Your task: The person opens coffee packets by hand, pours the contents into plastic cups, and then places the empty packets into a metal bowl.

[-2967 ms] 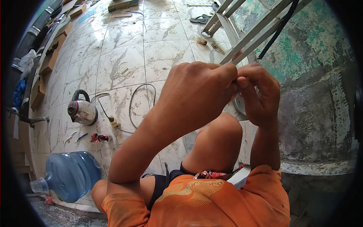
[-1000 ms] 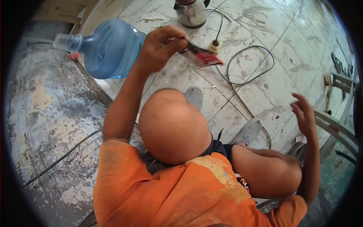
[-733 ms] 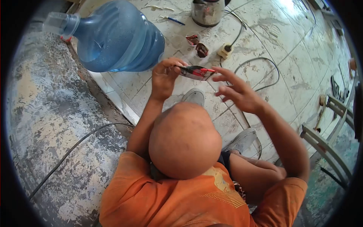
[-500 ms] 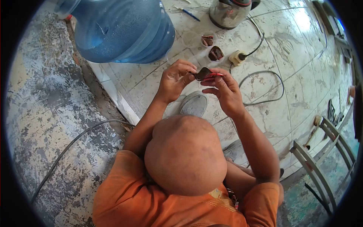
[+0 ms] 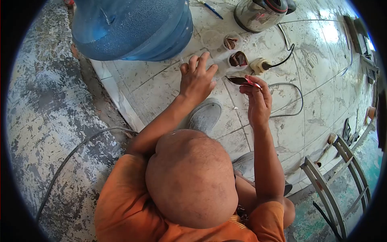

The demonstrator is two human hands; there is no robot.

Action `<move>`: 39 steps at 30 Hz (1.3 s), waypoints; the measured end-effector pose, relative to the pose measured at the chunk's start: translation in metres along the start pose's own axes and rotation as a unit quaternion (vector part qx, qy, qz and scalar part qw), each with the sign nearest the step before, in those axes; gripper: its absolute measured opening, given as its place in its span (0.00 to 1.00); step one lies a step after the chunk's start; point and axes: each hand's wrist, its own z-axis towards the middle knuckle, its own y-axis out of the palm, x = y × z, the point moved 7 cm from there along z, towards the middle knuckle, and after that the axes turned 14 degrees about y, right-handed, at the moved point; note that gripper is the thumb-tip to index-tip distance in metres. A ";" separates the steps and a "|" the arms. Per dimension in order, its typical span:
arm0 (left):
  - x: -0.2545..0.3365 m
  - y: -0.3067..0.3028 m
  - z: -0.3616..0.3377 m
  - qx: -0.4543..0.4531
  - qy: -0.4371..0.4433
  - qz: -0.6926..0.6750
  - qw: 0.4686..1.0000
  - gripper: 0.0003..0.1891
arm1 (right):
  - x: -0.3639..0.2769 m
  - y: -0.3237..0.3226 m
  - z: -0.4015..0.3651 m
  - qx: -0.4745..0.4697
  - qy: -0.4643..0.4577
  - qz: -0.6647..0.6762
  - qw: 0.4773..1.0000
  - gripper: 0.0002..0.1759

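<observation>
My right hand [image 5: 259, 99] pinches a small sachet [image 5: 250, 82], dark on one side and red on the other, held over the tiles. My left hand [image 5: 197, 76] holds nothing; its bent fingers are spread above the floor, overlapping a clear plastic cup beneath them. Just beyond the sachet stands a clear cup with a dark opened sachet [image 5: 238, 59] in it. Behind that, another cup [image 5: 231, 41] contains a brown and red wrapper. A further clear cup [image 5: 211, 39] sits to its left. A tiny white scrap [image 5: 235, 107] lies on the tile between my hands.
A large blue water jug [image 5: 133, 30] lies at the upper left. An electric kettle [image 5: 258, 16] stands at the back, near a pen [image 5: 212, 9]. A plug in a socket [image 5: 261, 65] and looped cable [image 5: 301, 101] are to the right. Metal frames [image 5: 330, 193] lie lower right.
My left hand has let go of the sachet and moved away from it, its fingers spreading. My right hand has carried the sachet slightly right. The white scrap now shows on the floor.
</observation>
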 end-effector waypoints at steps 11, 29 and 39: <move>0.006 0.015 0.001 0.013 0.035 0.011 0.999 0.13 | -0.021 -0.020 -0.005 0.034 -0.057 -0.041 0.997 0.18; 0.056 -0.085 0.048 0.233 0.212 -0.333 0.889 0.44 | -0.153 0.058 -0.062 0.069 -0.351 -0.603 0.713 0.26; 0.065 -0.096 0.051 0.247 0.247 -0.376 0.858 0.46 | -0.165 0.067 -0.076 0.074 -0.386 -0.633 0.667 0.24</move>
